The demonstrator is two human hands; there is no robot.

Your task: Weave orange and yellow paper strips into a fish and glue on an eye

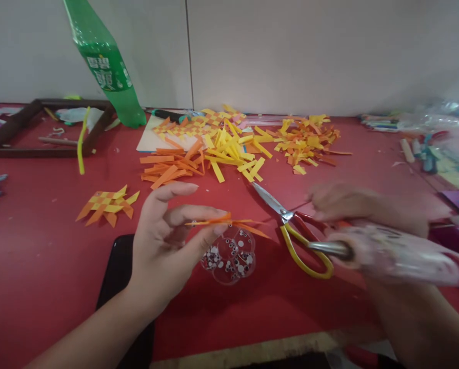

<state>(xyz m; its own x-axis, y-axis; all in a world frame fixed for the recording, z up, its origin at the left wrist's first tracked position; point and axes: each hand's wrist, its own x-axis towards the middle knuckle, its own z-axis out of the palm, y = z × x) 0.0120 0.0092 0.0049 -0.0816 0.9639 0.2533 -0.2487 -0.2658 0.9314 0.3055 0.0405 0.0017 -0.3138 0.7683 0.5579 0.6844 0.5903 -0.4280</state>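
My left hand (171, 241) pinches a small woven paper fish (229, 222), orange and seen edge-on, between thumb and fingers. It is above a clear flower-shaped box (229, 261) of googly eyes. My right hand (360, 205), blurred, is closed around a hot glue gun (402, 252); the gun's body hides part of the hand. Its metal nozzle points left, toward the paper piece. Scissors (291, 220) with yellow and red handles lie partly open just beyond the nozzle. A finished-looking orange and yellow woven fish (108, 205) lies to the left.
Orange strips (171, 166), yellow strips (229, 148) and paper scraps (310, 141) are heaped at the back. A green bottle (114, 77) stands by a brown frame (40, 152). A black phone (117, 266) lies under my left wrist. Plastic bags (444, 123) crowd the right.
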